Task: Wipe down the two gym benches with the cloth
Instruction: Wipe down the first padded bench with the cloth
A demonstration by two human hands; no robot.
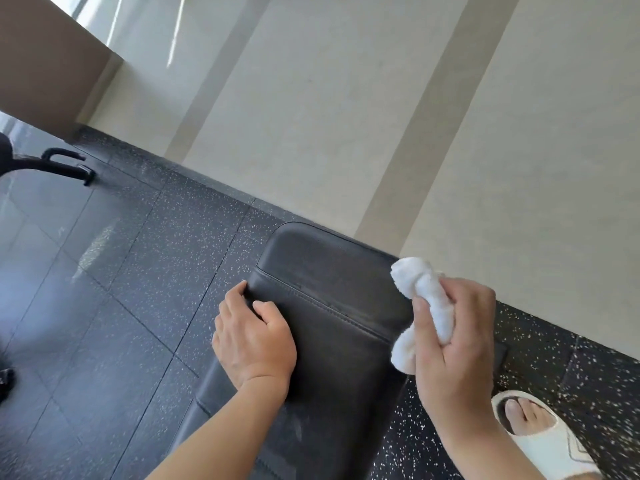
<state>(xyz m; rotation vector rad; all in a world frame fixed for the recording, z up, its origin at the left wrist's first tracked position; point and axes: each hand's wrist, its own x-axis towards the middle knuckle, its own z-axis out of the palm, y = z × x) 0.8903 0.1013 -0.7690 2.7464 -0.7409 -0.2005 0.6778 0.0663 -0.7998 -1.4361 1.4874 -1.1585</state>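
Wiping has not begun at this instant: the cloth (pixel 424 308) is bunched and lifted clear of the bench (pixel 332 317), at its right edge near the wall end. The right hand (pixel 453 344) holds it, fingers curled round the middle of the wad, with loose ends showing above and below the fist. The left hand (pixel 254 336) grips the bench's left edge, fingers wrapped over the side of the pad and thumb on top, by the stitched seam.

Step in hand, as judged: bracing this bench and positioning the cloth for a pass across its dark pad. Only one bench is in clear view; a dark frame (pixel 65 166) at far left may belong to other equipment, but this cannot be confirmed.

Next move calls for lowering the cloth flat onto the pad and spreading it for wider contact.

A foot in a white slipper (pixel 547 441) stands on the speckled floor (pixel 149 271), right of the bench.
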